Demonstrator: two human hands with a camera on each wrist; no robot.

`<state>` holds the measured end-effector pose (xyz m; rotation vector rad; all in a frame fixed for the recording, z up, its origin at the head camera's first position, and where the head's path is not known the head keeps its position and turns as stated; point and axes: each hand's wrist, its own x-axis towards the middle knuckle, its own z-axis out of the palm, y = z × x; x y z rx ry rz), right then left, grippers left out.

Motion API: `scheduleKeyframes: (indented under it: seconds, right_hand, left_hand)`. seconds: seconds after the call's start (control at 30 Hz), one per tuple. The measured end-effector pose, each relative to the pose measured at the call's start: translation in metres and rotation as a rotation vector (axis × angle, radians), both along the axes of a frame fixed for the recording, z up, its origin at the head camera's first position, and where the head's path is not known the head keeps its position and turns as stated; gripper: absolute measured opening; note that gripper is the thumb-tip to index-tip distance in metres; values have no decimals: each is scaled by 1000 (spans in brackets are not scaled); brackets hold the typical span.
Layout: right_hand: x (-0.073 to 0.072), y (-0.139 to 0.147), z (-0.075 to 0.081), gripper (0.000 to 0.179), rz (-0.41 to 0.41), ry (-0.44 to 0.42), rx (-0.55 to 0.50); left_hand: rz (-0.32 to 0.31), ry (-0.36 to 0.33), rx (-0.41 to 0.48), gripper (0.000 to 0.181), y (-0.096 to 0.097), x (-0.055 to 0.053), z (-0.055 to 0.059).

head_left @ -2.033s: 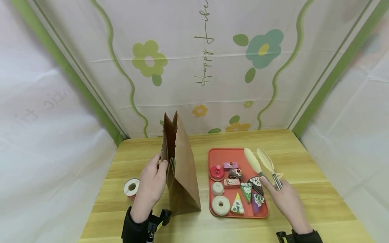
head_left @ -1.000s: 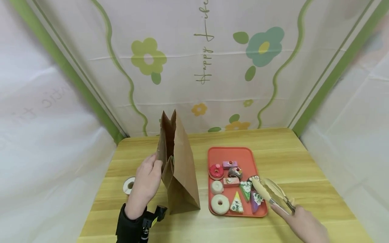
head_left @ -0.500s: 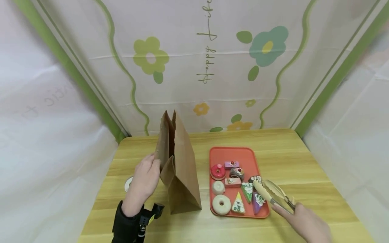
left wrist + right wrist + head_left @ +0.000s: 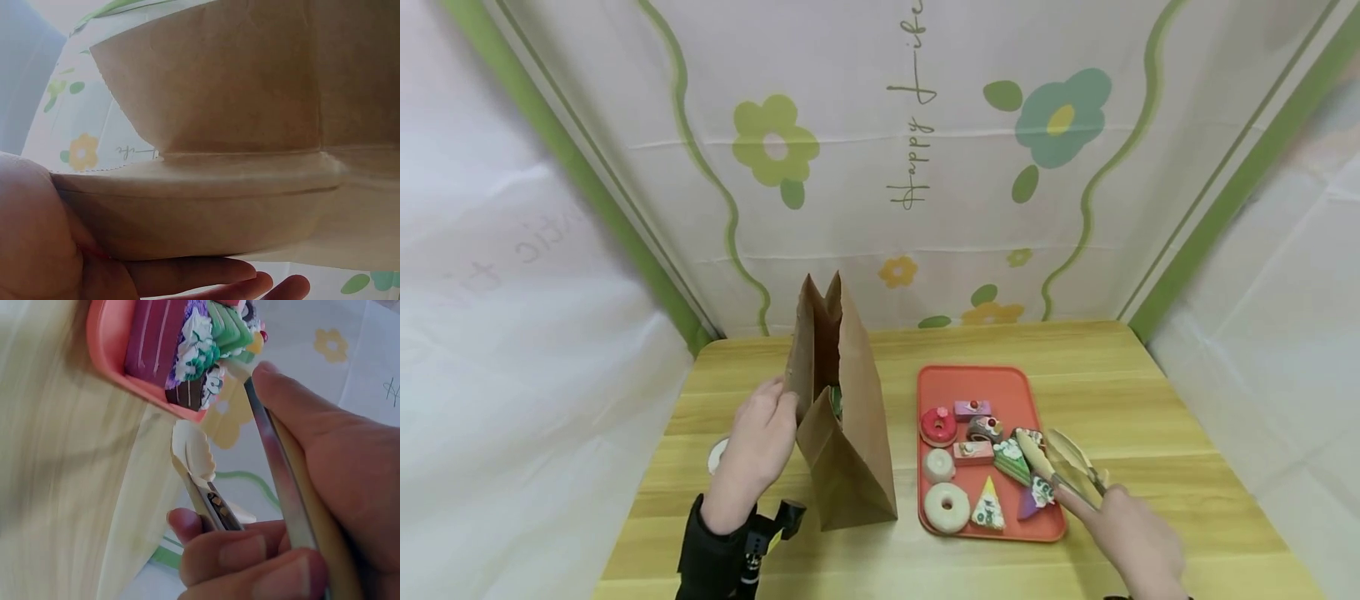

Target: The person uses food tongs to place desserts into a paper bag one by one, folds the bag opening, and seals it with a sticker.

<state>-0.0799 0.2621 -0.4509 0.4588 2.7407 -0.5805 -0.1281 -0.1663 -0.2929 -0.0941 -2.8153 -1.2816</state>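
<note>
My left hand (image 4: 762,437) grips the left wall of an upright brown paper bag (image 4: 861,450) near its opening. Something green shows inside the bag. My right hand (image 4: 1131,533) holds serving tongs (image 4: 1037,454) with cream tips and metal arms, spread apart. One tip is over the right side of a red tray (image 4: 977,382), by a green cake slice (image 4: 1013,465), a purple slice (image 4: 1036,498) and a partly hidden dark slice (image 4: 1028,434). In the right wrist view, nothing shows between the spread tips; the other tip (image 4: 192,450) stands outside the tray's edge.
Also on the tray are a pink donut (image 4: 938,426), cream donuts (image 4: 947,507), a yellow slice (image 4: 988,505), rectangular cakes (image 4: 973,452) and a dark roll cake (image 4: 985,428). A white roll (image 4: 717,455) sits partly behind my left hand. Printed fabric (image 4: 910,167) borders the table.
The tongs first came down to the tray's right edge, then moved left among the slices. The green slice has turned and the purple one shifted. My left hand stays on the bag, whose mouth has widened.
</note>
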Motion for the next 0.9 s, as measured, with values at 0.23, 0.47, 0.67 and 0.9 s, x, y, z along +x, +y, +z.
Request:
scheduleKeyframes:
  seconds: [0.23, 0.47, 0.67, 0.9]
  right_hand:
    - [-3, -7, -2, 85, -3, 5, 10]
    - [-6, -9, -12, 83, 4, 26, 24]
    - [-10, -11, -20, 76, 0, 48, 20]
    - [-17, -10, -21, 71, 26, 63, 24]
  left_hand:
    - [-1, 6, -7, 43, 1, 0, -3]
    - [-10, -13, -11, 45, 1, -1, -4]
    - [14, -71, -11, 49, -1, -1, -2]
    - [8, -36, -1, 46, -1, -3, -1]
